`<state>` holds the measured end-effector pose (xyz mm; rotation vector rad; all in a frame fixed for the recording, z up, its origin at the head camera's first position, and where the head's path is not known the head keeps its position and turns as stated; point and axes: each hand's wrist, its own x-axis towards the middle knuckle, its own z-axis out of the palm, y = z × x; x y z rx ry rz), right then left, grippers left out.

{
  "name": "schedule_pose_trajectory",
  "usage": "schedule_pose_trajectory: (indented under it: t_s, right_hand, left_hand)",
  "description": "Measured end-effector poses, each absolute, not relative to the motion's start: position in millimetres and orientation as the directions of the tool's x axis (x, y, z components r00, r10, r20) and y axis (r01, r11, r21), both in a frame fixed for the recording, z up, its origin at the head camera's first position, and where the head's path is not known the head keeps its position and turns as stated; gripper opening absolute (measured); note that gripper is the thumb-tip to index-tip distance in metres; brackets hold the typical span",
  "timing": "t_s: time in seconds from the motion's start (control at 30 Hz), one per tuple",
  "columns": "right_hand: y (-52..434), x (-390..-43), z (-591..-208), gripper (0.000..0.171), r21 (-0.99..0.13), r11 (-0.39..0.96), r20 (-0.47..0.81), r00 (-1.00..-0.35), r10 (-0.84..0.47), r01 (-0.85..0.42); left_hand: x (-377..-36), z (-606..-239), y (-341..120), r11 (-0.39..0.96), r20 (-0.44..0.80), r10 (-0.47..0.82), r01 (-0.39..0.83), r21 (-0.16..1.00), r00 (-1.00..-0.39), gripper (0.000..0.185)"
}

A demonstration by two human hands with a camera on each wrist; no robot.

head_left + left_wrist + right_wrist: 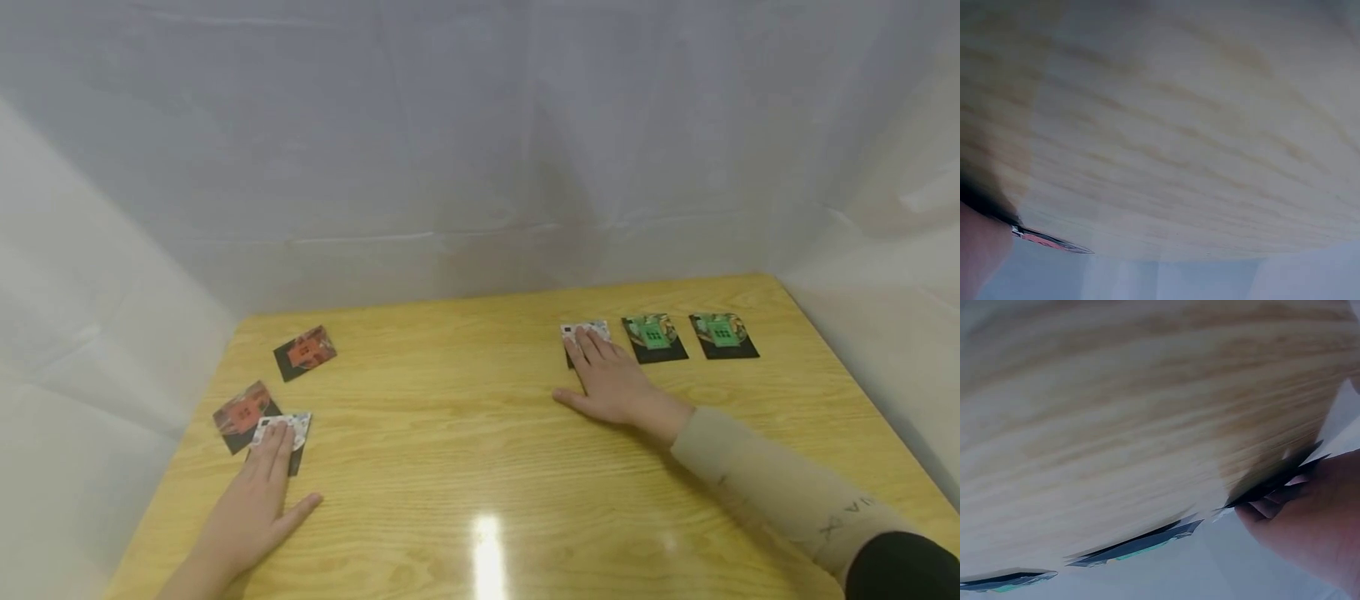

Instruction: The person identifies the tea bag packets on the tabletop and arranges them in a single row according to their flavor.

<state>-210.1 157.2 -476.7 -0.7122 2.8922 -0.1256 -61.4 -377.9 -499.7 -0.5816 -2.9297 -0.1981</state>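
At the table's left side my left hand (pixel 247 508) lies with straight fingers on a flat square packet (pixel 297 429), white-patterned on top and black below. The thumb points out to the right, off the packet. Farther right, my right hand (pixel 618 387) rests its extended fingers on a similar white-patterned packet (pixel 600 326) near the back edge. That packet's dark side (pixel 1272 484) shows beneath the fingers in the right wrist view. The hands cover much of both packets. A red-and-black packet (pixel 242 415) is partly overlapped by the left white-patterned packet.
Another red-and-black packet (pixel 305 353) lies tilted farther back on the left. Two green-and-black packets (pixel 656 337) form a row to the right of my right hand. The wooden table (pixel 450 417) meets pale sheeting (pixel 420 150) behind and at both sides.
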Motion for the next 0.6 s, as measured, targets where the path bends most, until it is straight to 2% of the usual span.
schedule_pose_trajectory:
  t_s: [0.6]
  right_hand:
    - [155.7, -206.7, -473.9, 0.092, -0.177, 0.867, -0.119, -0.864, -0.489, -0.466]
  left_hand:
    - [-64.0, -496.0, -371.0, 0.932, 0.066, 0.319, 0.326, 0.16, -0.945, 0.101]
